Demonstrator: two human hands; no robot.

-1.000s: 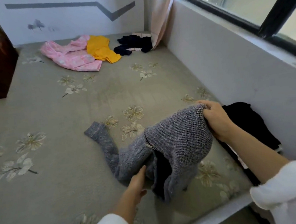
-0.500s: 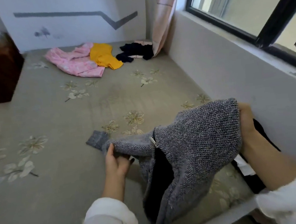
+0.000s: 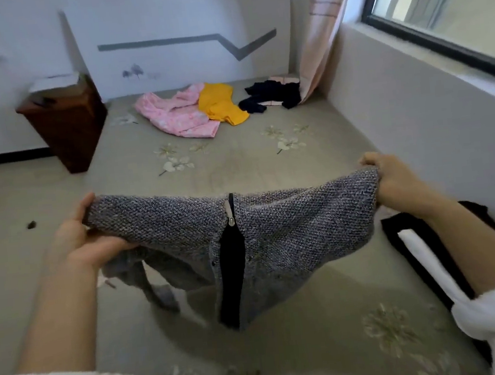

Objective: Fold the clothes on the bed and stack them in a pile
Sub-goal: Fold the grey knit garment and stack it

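Note:
A grey knitted zip-up sweater (image 3: pixel 290 228) hangs stretched in the air above the bed (image 3: pixel 238 170), its zipper partly open and dark lining showing. My left hand (image 3: pixel 86 234) grips its left shoulder and my right hand (image 3: pixel 392 181) grips its right shoulder. One sleeve dangles down under my left hand. At the bed's far end lie a pink garment (image 3: pixel 177 115), a yellow garment (image 3: pixel 222 104) and a dark navy garment (image 3: pixel 273 94). A folded black and white garment (image 3: pixel 423 248) lies on the bed below my right forearm.
A brown wooden nightstand (image 3: pixel 65 124) stands left of the bed's far end. A grey wall with a window sill (image 3: pixel 415 108) runs along the right side. A pink curtain (image 3: pixel 319 36) hangs in the far corner.
Both hands have lifted the grey sweater off the bed and spread it wide by the shoulders. My left hand moved from the sleeve to the left shoulder. The view tilted up.

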